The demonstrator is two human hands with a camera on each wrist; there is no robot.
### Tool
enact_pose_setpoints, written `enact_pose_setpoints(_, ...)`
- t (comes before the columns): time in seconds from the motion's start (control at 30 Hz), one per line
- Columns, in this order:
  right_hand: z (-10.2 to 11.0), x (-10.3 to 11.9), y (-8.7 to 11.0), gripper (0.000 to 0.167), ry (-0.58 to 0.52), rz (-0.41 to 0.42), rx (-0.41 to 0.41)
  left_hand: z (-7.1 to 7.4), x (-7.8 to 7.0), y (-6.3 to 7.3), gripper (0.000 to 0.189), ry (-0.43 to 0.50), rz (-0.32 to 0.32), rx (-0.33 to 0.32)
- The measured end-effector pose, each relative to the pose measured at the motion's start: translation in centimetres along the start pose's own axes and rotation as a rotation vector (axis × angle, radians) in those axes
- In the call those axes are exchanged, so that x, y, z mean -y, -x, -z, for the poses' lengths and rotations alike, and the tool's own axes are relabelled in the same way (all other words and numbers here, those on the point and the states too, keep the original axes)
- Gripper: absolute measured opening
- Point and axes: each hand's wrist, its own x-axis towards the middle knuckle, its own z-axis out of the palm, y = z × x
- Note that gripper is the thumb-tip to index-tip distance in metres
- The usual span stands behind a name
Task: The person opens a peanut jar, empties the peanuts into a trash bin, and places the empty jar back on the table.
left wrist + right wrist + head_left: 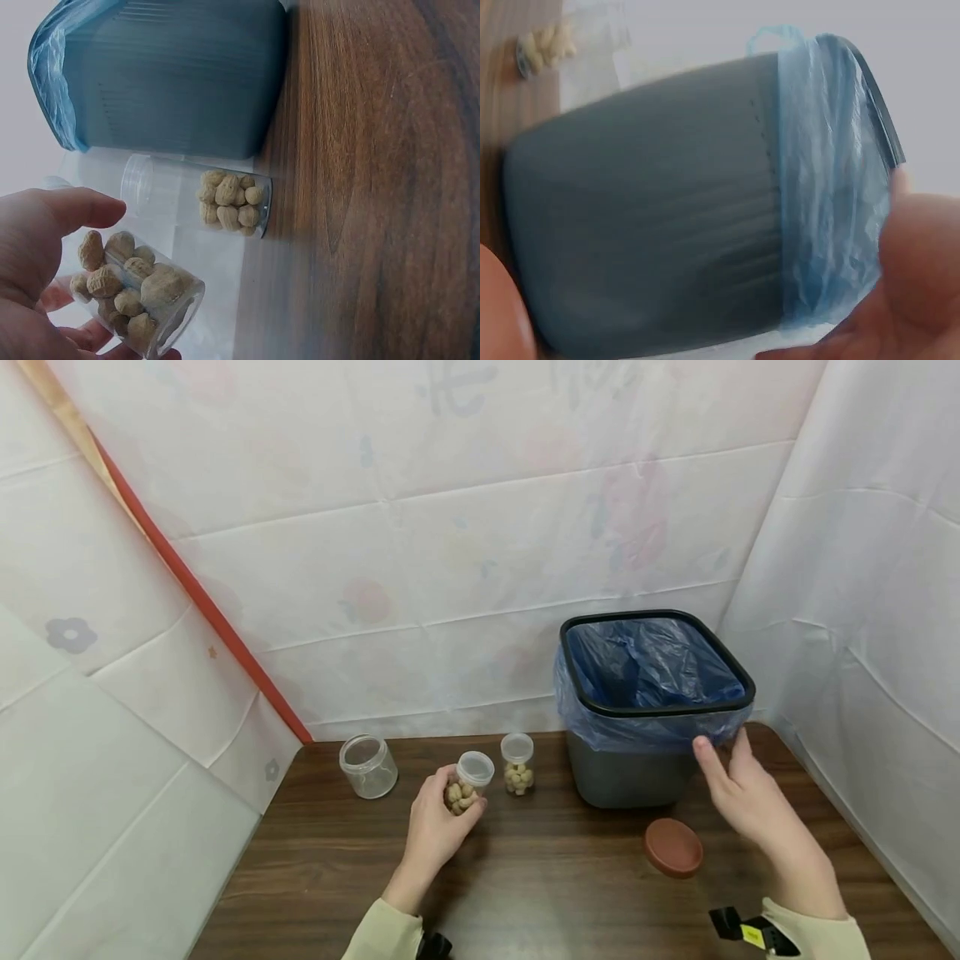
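My left hand (438,825) grips a small clear jar of peanuts (131,289) with a translucent lid (476,767). The jar is tilted, and in the left wrist view the fingers lie along its side. A second peanut jar (517,766) stands upright just to the right, close to the bin. My right hand (750,797) is at the near right corner of a dark grey trash bin (630,772), thumb and fingers extended beside the blue bag (600,731) folded over its rim. I cannot tell how firmly it touches the bin.
An open clear jar (369,768) stands at the back left of the brown wooden table (540,893). In front of the bin lies a round reddish-brown lid (673,847). White patterned sheets (450,568) hang behind and at the sides.
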Motion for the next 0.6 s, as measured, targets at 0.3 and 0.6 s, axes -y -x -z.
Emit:
enact_pose_setpoints(0.3,-5.4,1.8,1.1,0.118,0.181,-0.135,0.227,-1.1,0.3,1.0,0.053,-0.013,-0.017,0.009)
enact_pose_setpoints(0.6,-10.6,4.2,1.7,0.077,0.091,-0.055,0.243,-2.4,-0.3,1.9,0.055,-0.072,-0.066,0.034)
